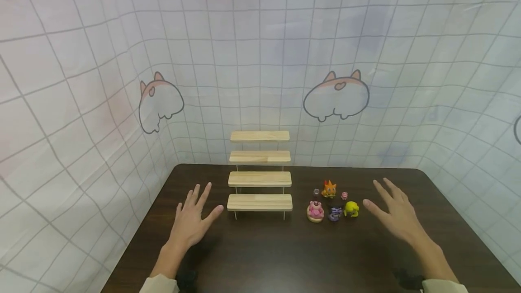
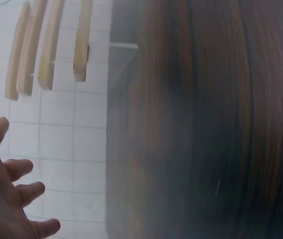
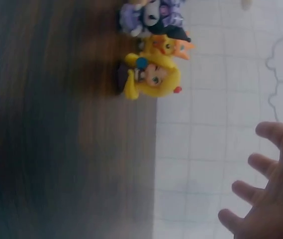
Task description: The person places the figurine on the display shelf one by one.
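My left hand (image 1: 190, 222) is held over the table left of a four-tiered wooden display stand, fingers spread and holding nothing. On the other side, my right hand (image 1: 394, 211) hovers with spread fingers to the right of a group of small toy figures. Closest to it is a yellow-haired figurine (image 1: 351, 209), which the right wrist view shows as a doll (image 3: 156, 77). Beside that stand a purple and black figurine (image 1: 335, 213) and a pink figurine (image 1: 315, 211). Behind them are an orange spiky figurine (image 1: 329, 189), a tiny pink figure (image 1: 344, 196) and a tiny greyish one (image 1: 316, 192).
The display stand (image 1: 259, 202) has pale wooden steps on thin legs, rising toward the back. Dark wood-grained table (image 1: 277, 252) lies under everything. A white grid-patterned cloth (image 1: 260, 80) with cartoon corgi prints hangs behind and along both sides.
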Tool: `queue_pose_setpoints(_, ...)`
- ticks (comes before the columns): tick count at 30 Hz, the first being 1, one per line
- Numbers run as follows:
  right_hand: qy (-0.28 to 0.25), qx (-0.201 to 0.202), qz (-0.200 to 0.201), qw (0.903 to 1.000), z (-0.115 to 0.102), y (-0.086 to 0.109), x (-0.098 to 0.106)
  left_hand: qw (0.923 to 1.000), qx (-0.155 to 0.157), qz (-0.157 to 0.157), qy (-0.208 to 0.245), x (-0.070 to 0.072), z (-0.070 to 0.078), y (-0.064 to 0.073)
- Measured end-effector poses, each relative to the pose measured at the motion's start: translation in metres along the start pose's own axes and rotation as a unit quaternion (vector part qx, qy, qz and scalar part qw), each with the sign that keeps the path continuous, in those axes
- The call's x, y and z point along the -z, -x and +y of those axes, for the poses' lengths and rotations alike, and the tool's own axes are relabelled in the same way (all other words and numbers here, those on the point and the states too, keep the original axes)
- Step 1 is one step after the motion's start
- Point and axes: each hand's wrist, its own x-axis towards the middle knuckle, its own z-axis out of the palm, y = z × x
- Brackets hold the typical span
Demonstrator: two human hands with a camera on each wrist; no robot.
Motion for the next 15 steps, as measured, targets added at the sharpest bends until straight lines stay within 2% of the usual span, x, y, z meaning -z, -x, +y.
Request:
queue_pose_setpoints(3, -0.052, -0.012, 0.003, 0.9986, 0.001, -0.003, -0.006, 0.9982, 0.014, 0.019, 0.055, -0.009, 0.003, -0.002)
queue_pose_setpoints(6, -0.100, -0.031, 0.002, 0.9945, 0.001, -0.007, -0.012, 0.9919, 0.027, 0.044, 0.116, -0.016, 0.005, -0.005)
queue_pose_setpoints(11, -0.152, -0.066, 0.001, 0.9861, 0.002, -0.011, -0.025, 0.9689, 0.050, 0.071, 0.232, -0.031, 0.008, -0.012)
queue_pose_setpoints(15, -0.194, -0.086, 0.003, 0.9772, 0.003, -0.014, -0.035, 0.9512, 0.068, 0.092, 0.287, -0.043, 0.009, -0.019)
